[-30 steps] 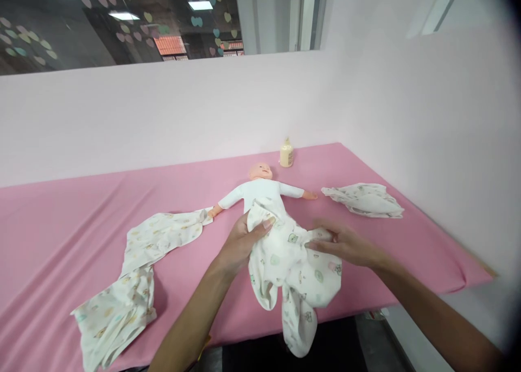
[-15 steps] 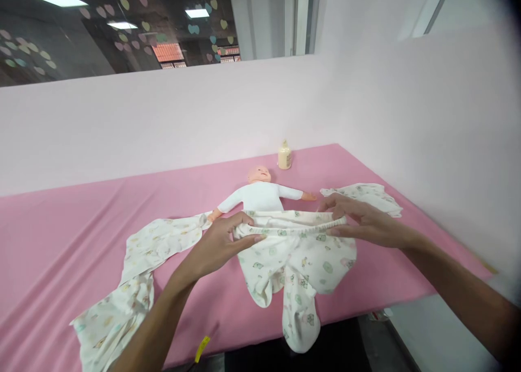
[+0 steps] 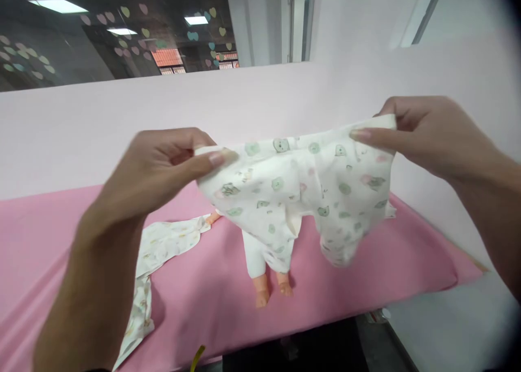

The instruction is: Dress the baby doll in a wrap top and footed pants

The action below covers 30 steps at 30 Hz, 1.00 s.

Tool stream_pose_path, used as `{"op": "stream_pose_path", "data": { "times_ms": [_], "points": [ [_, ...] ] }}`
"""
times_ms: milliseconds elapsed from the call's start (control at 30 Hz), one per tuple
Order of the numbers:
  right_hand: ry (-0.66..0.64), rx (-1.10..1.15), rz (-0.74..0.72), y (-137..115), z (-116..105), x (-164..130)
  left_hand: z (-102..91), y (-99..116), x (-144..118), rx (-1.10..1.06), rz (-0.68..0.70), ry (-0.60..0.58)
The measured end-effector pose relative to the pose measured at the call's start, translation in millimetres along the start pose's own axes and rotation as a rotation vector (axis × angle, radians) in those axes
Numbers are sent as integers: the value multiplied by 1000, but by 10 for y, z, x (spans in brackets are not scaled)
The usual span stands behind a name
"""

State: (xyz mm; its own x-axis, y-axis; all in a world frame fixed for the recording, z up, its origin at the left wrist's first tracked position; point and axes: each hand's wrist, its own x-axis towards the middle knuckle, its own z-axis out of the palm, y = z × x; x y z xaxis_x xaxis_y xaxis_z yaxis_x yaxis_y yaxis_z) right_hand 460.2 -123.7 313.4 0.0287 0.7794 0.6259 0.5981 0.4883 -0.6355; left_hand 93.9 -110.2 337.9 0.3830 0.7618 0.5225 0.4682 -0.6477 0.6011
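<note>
Both my hands hold up a pair of white baby trousers (image 3: 301, 190) printed with small green and pink animals, stretched by the waistband in the air. My left hand (image 3: 163, 168) pinches the left end and my right hand (image 3: 423, 133) pinches the right end. Behind and below the trousers lies a baby doll (image 3: 264, 269) in white clothes on the pink table (image 3: 366, 274); only its legs, bare feet and one hand show, the rest is hidden by the cloth.
A printed white cloth (image 3: 158, 252) lies spread on the table at the left and hangs over the front edge. A pale pink wall stands behind and to the right. The table's front edge runs just below the doll's feet.
The trousers have been lifted off the doll and table, up toward the camera. The doll's legs and feet are now uncovered. The bottle and the cloth at the right are now hidden.
</note>
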Motion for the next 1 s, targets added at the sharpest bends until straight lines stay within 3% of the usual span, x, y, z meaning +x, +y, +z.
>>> {"op": "stream_pose_path", "data": {
  "times_ms": [167, 333, 500, 633, 767, 900, 1000],
  "points": [
    [100, -218, 84, -115, 260, 71, 429, -80, 95, -84, -200, -55],
    [167, -157, 148, -146, 529, 2, 795, -32, 162, -313, -267, -101],
    [-86, 145, 116, -302, 660, -249, 1042, 215, 160, -484, -163, -219],
    [-333, 352, 146, -281, 626, -346, 1124, 313, 147, -448, -38, -235],
    [-476, 477, 123, -158, 550, -357, 1140, 324, 147, -346, 29, -226],
    [-420, 433, 175, -127, 563, -390, 1112, 330, 130, -269, 88, -286],
    [-284, 380, 235, -122, 589, -399, 1092, 260, 86, -193, 103, -119]
  ]
}}
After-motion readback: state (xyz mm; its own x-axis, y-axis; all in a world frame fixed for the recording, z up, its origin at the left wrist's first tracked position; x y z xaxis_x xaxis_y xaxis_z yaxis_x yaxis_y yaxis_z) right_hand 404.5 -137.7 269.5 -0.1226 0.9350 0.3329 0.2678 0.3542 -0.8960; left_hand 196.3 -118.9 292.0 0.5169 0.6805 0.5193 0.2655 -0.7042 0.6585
